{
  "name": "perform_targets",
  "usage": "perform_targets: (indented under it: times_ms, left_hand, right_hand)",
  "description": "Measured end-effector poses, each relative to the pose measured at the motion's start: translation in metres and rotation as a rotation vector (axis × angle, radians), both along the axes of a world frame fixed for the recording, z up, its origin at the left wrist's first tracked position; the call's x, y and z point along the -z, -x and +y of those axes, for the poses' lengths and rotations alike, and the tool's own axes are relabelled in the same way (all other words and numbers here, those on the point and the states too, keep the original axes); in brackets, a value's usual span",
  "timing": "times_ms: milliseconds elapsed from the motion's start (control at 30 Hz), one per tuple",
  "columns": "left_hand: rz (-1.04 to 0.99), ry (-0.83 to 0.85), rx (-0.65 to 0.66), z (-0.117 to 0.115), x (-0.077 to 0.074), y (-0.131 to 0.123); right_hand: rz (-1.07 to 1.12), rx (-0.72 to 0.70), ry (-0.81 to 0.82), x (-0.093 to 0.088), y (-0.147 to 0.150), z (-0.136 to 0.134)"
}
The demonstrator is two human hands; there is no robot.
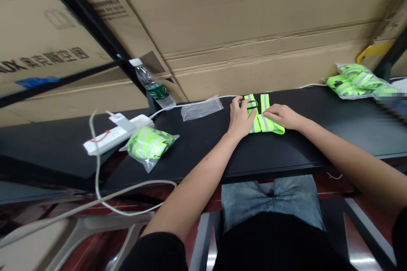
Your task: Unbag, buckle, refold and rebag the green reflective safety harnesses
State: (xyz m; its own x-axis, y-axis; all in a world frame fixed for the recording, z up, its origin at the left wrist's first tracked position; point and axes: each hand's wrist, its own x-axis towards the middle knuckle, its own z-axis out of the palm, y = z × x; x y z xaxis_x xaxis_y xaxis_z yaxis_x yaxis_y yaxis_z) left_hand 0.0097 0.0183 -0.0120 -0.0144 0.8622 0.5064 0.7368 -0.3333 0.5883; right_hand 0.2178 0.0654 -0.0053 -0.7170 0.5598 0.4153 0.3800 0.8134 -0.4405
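Note:
A neon-yellow reflective strap point(265, 123) with silver stripes lies partly folded on the black tabletop. Its loose ends point towards the cardboard wall, and a black buckle or slider point(252, 104) shows beside my fingers. My left hand point(241, 117) grips the strap's left side, with fingers curled over it and the thumb along its edge. From the right, my right hand point(283, 116) holds the folded part between thumb and fingers, which hide some of it. Left of my left hand lies a flat clear plastic bag point(202, 109).
A bagged yellow strap point(149, 143) lies beside a white power strip point(117, 132) with cables. A water bottle point(154, 87) leans at the back left. More bagged straps point(354, 80) lie at the back right. Cardboard boxes point(254, 21) wall off the far side.

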Motion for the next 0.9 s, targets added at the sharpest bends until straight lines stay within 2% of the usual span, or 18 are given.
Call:
perform_targets:
  times_ms: [100,200,267,467,633,767,900]
  left_hand:
    - [0.173,0.093,0.102,-0.004,-0.007,0.001]
    - [0.177,0.283,0.185,0.0,-0.009,0.006]
    - [0.167,0.332,0.188,0.007,-0.008,0.012]
    - [0.093,0.325,0.109,0.027,0.0,0.021]
    - [-0.068,0.266,-0.063,0.038,0.006,0.02]
    - [-0.185,0.291,-0.175,0.057,-0.002,0.027]
    - [-0.259,0.337,-0.149,0.077,-0.01,0.03]
  right_hand:
    - [-0.022,0.01,0.019,-0.001,-0.001,-0.001]
    - [-0.035,0.012,0.031,-0.003,0.0,-0.003]
    - [-0.042,0.017,0.034,-0.004,0.001,-0.004]
    - [-0.054,0.029,0.02,-0.006,0.004,-0.006]
    - [-0.065,-0.001,0.009,-0.005,0.004,-0.004]
    - [-0.074,-0.012,0.002,-0.005,0.005,-0.004]
    - [-0.09,-0.009,-0.004,-0.006,0.006,-0.006]
